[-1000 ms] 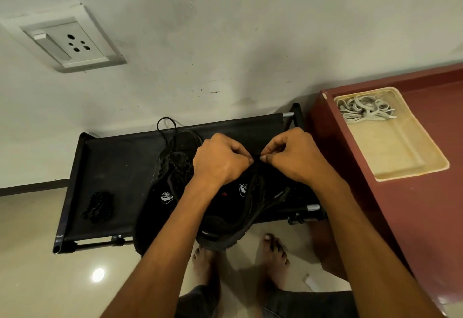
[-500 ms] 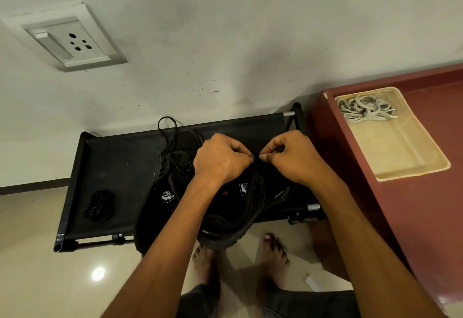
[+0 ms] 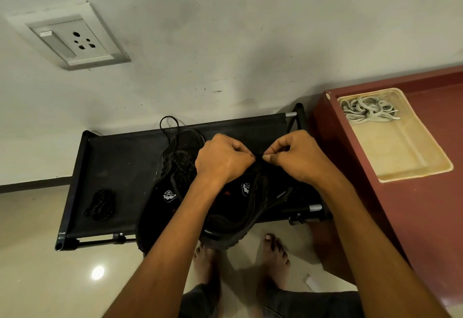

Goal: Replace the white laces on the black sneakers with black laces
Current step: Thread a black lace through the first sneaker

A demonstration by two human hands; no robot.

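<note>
We see both forearms rising bare from the bottom edge, the left one from about 7 o'clock and the right one from about 5 o'clock, converging toward the centre. Our left hand (image 3: 223,160) is knuckles-up, its fingers curled tight with thumb and forefinger pinched together at its 3 o'clock side. Our right hand (image 3: 297,157) mirrors it, fingers (image 3: 276,145) curled under and the thumb tip pressed against the forefinger at its 9 o'clock side. The two pinches nearly meet. Both bare feet (image 3: 275,255) stand below, at 6 o'clock.
</note>
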